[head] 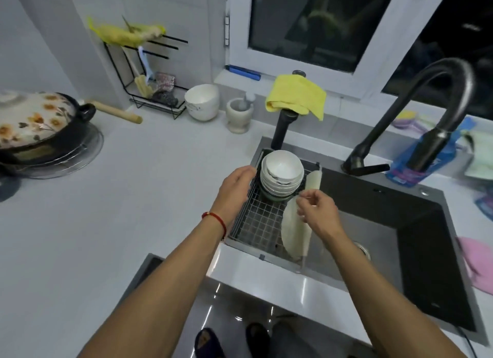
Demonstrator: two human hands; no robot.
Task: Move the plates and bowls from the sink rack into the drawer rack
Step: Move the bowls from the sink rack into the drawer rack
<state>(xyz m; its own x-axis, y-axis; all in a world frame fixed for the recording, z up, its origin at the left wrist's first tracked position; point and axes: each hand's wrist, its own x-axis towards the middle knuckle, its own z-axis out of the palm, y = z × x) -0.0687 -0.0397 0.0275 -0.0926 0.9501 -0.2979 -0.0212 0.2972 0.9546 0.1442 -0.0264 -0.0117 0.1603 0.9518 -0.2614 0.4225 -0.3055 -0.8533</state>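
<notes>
Bowls [282,170] are sitting nested in a white stack at the far end of the sink rack [256,224], w/ a greenish one at the bottom. Two plates are standing on edge along the rack's right side: a near plate [292,232] and a far plate [313,180]. The person's right hand [317,210] is pinching the near plate's top rim w/ curled fingers. The left hand [236,189] is hovering just beside the bowl stack, fingers relaxed and holding nothing; whether it is touching the stack is unclear.

Drawer rack isn't clearly showing; a dark opening [149,275] is sitting below the table [133,197] edge, approx. where the drawer would be, but its contents are hidden.

Judging by this, the plate lift is just starting, so most of the task is remaining. To do it well, the person is probably needing to raise the plate straight up, clear of the wires, before swinging it left, keeping it off the stack. Rim looks thin and maybe wet, so a firmer grip lower down would be safer. Bowls are stacked high; lifting them w/ both hands, or in 2 lots, is the steadier option.
</notes>
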